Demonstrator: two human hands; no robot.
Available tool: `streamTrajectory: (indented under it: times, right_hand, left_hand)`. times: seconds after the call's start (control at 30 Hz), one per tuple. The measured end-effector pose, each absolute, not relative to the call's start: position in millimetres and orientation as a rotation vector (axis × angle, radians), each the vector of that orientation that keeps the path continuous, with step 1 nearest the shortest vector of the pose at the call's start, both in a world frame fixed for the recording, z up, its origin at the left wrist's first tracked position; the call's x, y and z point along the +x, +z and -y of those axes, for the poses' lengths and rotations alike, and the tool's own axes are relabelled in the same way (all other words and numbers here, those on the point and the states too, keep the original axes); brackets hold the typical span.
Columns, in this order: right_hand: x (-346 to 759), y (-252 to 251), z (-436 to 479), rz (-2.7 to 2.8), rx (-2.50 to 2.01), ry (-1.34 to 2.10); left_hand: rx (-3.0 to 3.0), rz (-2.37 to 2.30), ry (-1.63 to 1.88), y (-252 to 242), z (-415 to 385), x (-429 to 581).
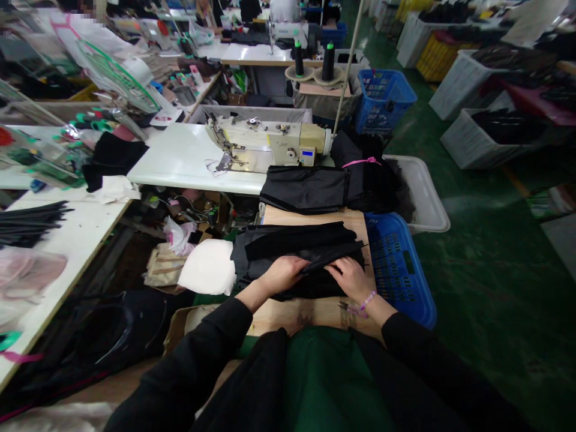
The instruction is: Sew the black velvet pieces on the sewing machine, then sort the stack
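Observation:
Dark fabric pieces [270, 246] lie in a layered pile on a wooden board [279, 315] in front of me. My left hand [288, 273] is closed on the near edge of a black fabric piece [321, 257]. Farther right along that same edge, my right hand [348, 276] pinches the fabric, its thumb hidden beneath. A white padded piece [207, 267] sits at the left end of the pile. Small thread snips [353, 308] rest on the board close to my right wrist.
Beyond the pile stands a sewing machine [288, 141] on a white table [180, 156]. More folded dark fabric [306, 186] lies at the table's right end. A blue basket [420, 288] and a white bin [425, 192] stand on the right. Another worktable [90, 240] runs along the left.

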State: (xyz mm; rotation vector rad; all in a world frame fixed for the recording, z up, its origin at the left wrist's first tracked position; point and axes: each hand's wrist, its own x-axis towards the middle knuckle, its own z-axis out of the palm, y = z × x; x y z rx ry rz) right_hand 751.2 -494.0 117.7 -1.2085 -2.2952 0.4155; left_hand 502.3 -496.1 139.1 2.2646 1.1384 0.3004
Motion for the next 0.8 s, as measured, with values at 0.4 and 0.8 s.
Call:
streamTrajectory:
  times: [0.4, 0.8]
  right_hand:
    - [751.9, 129.6, 493.3, 2.215, -1.213, 0.441]
    - [737.7, 80.7, 520.4, 2.63, -1.072, 0.248]
  left_hand:
    - [1.917, -1.236, 0.206, 157.1, 458.2, 493.9]
    - [2.006, -1.981, 0.131, 132.1, 433.1, 495.1]
